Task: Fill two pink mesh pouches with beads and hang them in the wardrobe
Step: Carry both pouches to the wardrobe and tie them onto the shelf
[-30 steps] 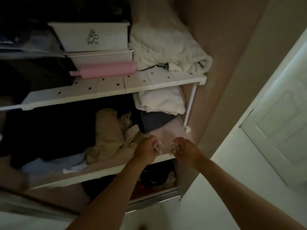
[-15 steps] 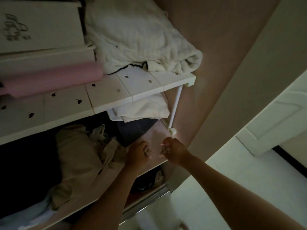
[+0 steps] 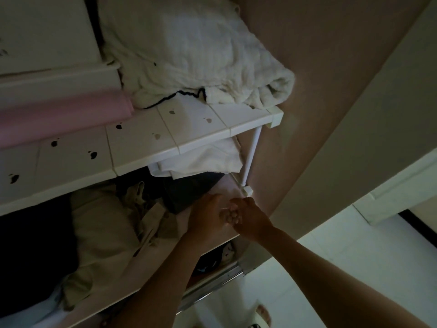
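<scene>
In dim light both my hands reach into the wardrobe [image 3: 307,91] at the right end of its lower shelf [image 3: 227,188]. My left hand [image 3: 205,216] and my right hand [image 3: 250,216] are pressed together, fingers closed around a small pink pouch of beads [image 3: 230,215], only a lumpy bit of which shows between them. A second pouch cannot be made out. The hands are just below the foot of the white shelf leg [image 3: 251,152].
A white slotted rack [image 3: 142,143] carries a white blanket [image 3: 189,55], white boxes [image 3: 47,39] and a pink roll [image 3: 59,114]. Folded white and dark clothes [image 3: 196,159] and a beige garment [image 3: 106,223] lie beneath. A white door [image 3: 402,181] stands at right.
My hands, held a little apart with a pouch in each a second ago, have come together near the shelf leg. The view has moved closer and to the right.
</scene>
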### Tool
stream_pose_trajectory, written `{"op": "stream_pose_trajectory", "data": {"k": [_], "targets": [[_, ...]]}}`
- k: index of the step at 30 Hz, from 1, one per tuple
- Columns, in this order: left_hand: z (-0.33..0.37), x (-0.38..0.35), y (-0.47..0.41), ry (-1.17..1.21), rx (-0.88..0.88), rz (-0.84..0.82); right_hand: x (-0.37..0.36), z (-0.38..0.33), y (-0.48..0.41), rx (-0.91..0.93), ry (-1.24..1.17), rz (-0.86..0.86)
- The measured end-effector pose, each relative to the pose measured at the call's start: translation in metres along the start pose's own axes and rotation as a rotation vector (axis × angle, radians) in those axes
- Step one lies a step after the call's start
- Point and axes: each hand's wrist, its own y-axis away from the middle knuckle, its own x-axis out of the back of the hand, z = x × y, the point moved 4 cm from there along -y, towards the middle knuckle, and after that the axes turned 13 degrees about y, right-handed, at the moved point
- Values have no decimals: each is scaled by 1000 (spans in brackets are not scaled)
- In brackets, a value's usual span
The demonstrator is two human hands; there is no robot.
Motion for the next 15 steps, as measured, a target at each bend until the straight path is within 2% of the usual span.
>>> {"op": "stream_pose_trajectory", "data": {"k": [2, 4, 10, 15], "targets": [[4, -15, -7, 46, 20, -122, 6, 9, 7, -40, -2, 23], [7, -28, -8, 48, 26, -175, 8, 19, 13, -110, -34, 17], [-3, -55, -24, 79, 119, -146, -4, 27, 25, -195, -73, 11], [16, -55, -26, 359, 197, -16, -4, 25, 37, -233, -138, 61]]}}
